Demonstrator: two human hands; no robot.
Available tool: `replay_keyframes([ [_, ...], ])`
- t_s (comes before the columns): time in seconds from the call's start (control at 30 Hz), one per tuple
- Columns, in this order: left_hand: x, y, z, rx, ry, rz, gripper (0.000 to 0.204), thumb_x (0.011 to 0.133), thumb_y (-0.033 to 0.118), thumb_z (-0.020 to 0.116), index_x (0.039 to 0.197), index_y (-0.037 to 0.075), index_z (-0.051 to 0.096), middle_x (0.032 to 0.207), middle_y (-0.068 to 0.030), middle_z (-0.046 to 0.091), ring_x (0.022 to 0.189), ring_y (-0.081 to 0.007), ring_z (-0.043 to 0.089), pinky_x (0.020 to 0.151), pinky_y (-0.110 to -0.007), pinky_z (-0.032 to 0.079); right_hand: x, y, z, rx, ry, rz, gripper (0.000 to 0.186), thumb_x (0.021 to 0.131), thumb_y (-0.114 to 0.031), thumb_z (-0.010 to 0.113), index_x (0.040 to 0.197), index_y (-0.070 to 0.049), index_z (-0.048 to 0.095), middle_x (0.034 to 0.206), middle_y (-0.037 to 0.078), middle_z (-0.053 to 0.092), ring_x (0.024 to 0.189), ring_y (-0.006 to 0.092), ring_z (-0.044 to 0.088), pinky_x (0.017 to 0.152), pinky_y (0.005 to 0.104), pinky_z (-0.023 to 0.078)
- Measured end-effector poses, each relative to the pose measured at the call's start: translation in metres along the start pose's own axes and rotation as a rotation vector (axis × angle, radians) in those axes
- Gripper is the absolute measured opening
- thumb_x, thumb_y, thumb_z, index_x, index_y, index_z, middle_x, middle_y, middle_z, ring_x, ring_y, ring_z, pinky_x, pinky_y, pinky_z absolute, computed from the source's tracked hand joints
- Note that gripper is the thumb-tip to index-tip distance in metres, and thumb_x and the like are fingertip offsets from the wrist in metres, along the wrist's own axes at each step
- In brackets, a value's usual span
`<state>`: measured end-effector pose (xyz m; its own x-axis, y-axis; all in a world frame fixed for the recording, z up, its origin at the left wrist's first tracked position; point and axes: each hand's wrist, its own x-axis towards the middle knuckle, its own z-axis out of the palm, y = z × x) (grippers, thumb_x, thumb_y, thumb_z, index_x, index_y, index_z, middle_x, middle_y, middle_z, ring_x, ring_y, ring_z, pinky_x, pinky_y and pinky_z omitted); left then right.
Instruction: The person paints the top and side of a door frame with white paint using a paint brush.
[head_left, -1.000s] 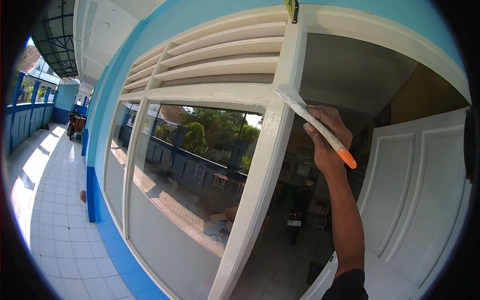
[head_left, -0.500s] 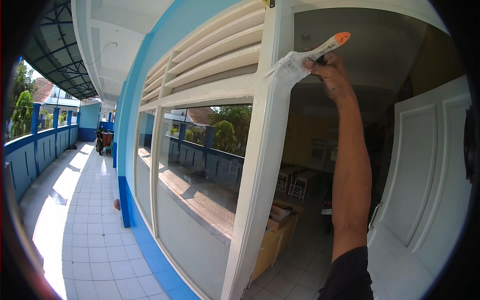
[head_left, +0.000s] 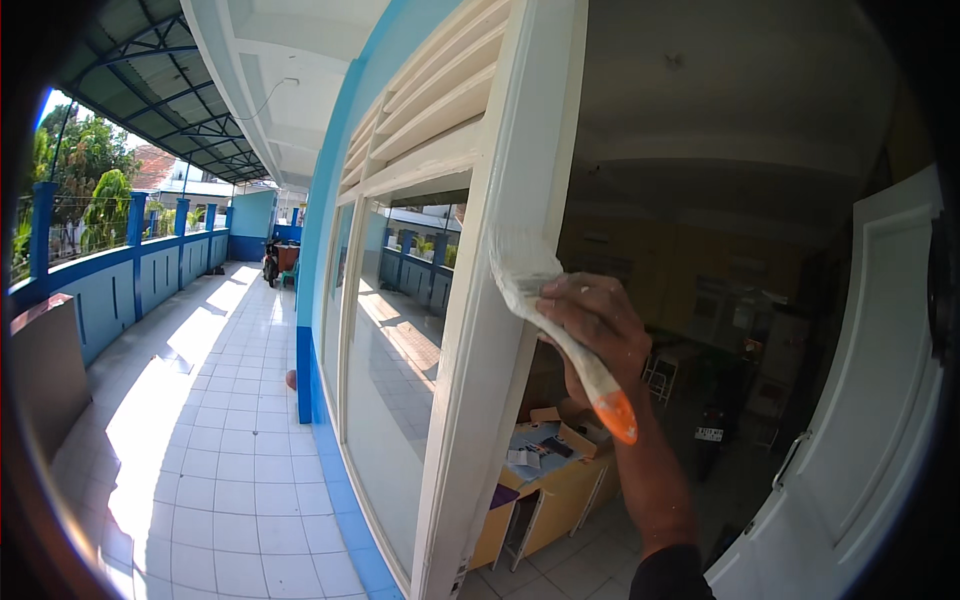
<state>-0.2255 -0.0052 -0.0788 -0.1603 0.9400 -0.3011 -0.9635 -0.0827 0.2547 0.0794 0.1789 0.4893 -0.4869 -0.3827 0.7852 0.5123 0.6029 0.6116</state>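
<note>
Running along the left, a blue wall (head_left: 105,302) borders a tiled walkway (head_left: 220,490), with a motorcycle (head_left: 271,262) parked near its far end. Slanted louvres (head_left: 440,105) sit above a window (head_left: 395,310); a white post (head_left: 535,120) stands at their right. Against the post rest the bristles of the brush (head_left: 591,377), whose orange-tipped handle slants down to the right. Closed around the handle near the bristles is the right hand (head_left: 605,322); the left hand's state cannot be told. Beyond the post stands a desk (head_left: 553,505); at far right, a white door (head_left: 850,400).
</note>
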Motion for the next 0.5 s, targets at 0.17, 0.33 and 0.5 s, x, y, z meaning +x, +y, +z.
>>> replay_keyframes([
  [0.17,-0.019,-0.016,0.006,-0.083,-0.089,0.006,0.078,0.094,0.062,0.048,0.154,0.012,0.048,0.153,-0.0176,0.053,0.139,-0.0443,0.050,0.108,-0.072,0.040,-0.053,-0.050,-0.030,0.530,-0.221,0.211,0.037,0.077,-0.003,0.087,0.112,-0.007,0.077,0.108,0.009,0.076,0.096,0.0263,0.073,0.088,0.0381,0.062],
  [0.33,-0.033,-0.051,0.001,-0.102,0.016,0.065,0.078,0.096,0.063,0.041,0.155,0.013,0.047,0.155,-0.0166,0.052,0.140,-0.0436,0.049,0.109,-0.072,0.039,0.052,0.047,-0.024,0.596,-0.260,0.535,0.020,0.089,-0.002,0.079,0.108,0.004,0.075,0.094,0.012,0.076,0.080,0.0155,0.069,0.075,0.0328,0.056],
  [0.5,-0.037,-0.073,0.002,-0.145,0.064,0.108,0.079,0.096,0.064,0.038,0.156,0.013,0.046,0.156,-0.0178,0.051,0.141,-0.0466,0.048,0.110,-0.072,0.038,0.132,0.125,-0.024,0.326,0.125,0.412,0.022,0.095,-0.008,0.075,0.113,0.005,0.075,0.093,0.011,0.077,0.080,0.0146,0.067,0.075,0.0333,0.054],
])
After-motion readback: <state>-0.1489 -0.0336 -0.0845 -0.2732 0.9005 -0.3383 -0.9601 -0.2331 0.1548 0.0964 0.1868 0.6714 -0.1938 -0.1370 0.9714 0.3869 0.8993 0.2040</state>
